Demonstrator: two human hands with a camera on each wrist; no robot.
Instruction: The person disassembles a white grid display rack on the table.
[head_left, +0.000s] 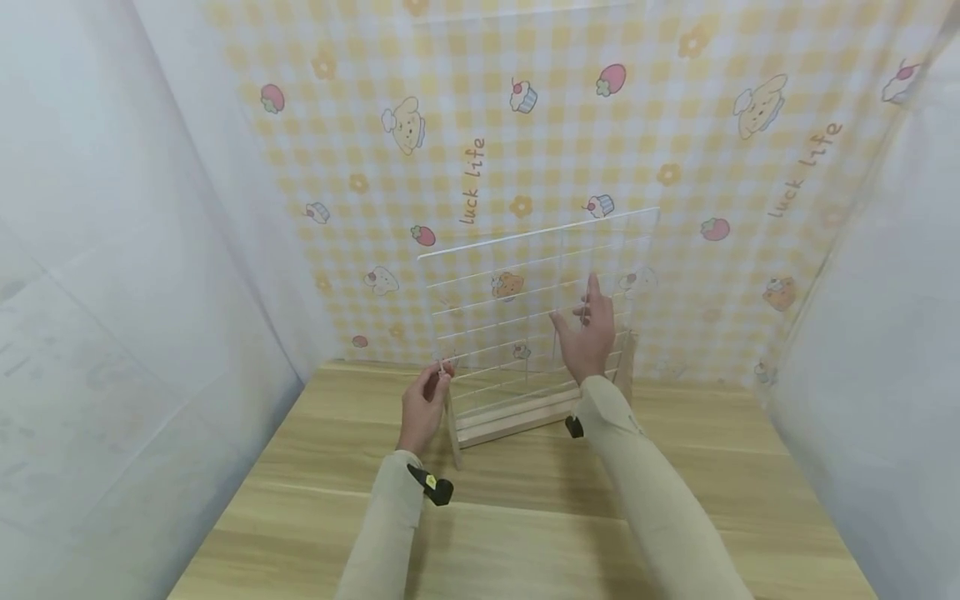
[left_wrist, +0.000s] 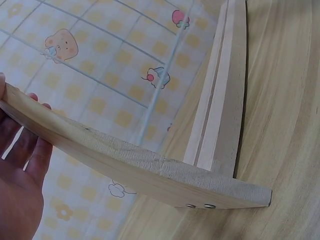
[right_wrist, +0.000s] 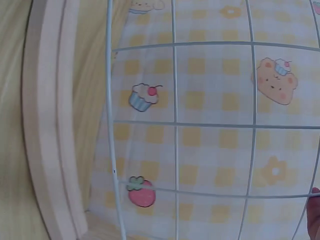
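Note:
My left hand (head_left: pixel 423 408) grips the upper end of a wooden side leg (left_wrist: pixel 125 152) of a stand. A grooved wooden crossbar (head_left: pixel 517 421) joins that leg to another leg (head_left: pixel 626 367) on the right. Above the crossbar a white wire grid panel (head_left: pixel 536 237) stands nearly upright, its lowest rod (right_wrist: pixel 111 100) apart from the groove in the wrist views. My right hand (head_left: pixel 588 337) holds the panel on its right half, index finger pointing up; only a fingertip of it (right_wrist: pixel 314 210) shows at the right wrist view's edge.
The stand rests on a wood-grain tabletop (head_left: pixel 525 542). Behind it hangs a yellow checked cloth (head_left: pixel 480 108) with cartoon prints. Pale sheeting (head_left: pixel 112 292) walls off the left side, and similar sheeting (head_left: pixel 885 333) the right.

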